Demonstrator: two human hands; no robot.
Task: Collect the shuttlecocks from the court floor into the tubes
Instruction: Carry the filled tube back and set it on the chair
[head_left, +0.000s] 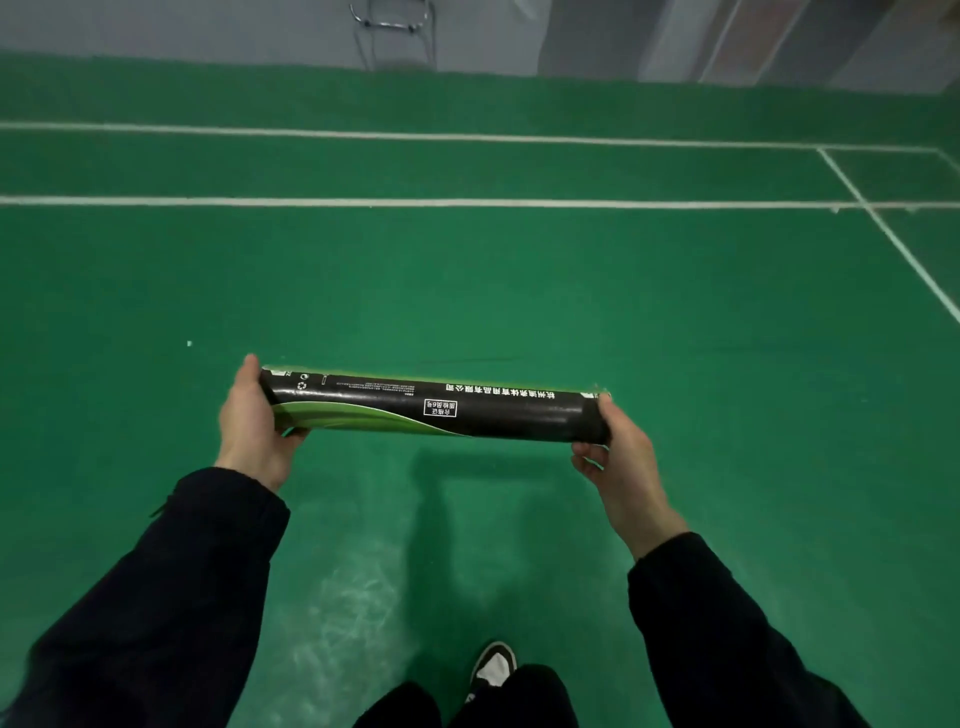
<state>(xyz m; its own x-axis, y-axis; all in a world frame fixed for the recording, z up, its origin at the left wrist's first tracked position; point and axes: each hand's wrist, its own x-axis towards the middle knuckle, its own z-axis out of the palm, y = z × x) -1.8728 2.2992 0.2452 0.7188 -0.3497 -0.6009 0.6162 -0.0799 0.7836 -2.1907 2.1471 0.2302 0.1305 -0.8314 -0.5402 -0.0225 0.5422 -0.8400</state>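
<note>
A black tube (431, 408) with a green swoosh and white print lies level in front of me, held between both hands above the green court floor. My left hand (249, 421) cups its left end, palm against the cap and fingers curled under it. My right hand (618, 457) grips its right end, fingers wrapped below. Both tube ends are covered by my hands. No shuttlecock shows on the floor; only a tiny white speck (189, 343) lies to the left.
White court lines (467, 203) run across the floor ahead and down the right side. A metal chair frame (392, 31) stands by the grey wall at the back. My shoe (493, 667) is on the floor below the tube.
</note>
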